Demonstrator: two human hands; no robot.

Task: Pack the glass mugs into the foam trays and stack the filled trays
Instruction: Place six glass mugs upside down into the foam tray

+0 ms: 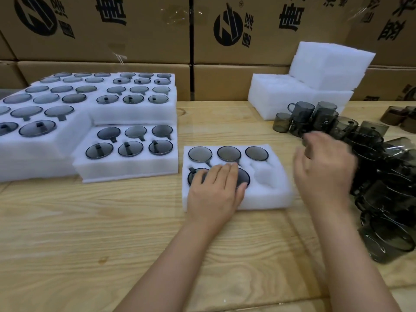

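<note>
Left hand (213, 192) flat on packed mugs (245, 177); right hand (324, 167) blurred, grip unclear, beside loose mugs (382, 199).

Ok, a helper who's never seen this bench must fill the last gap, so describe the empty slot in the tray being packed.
On the wooden table, find the single foam tray under the left hand, right of the stacked full trays. The empty slot is in its near right corner: bare white foam, while the other five slots hold dark mugs.
</note>
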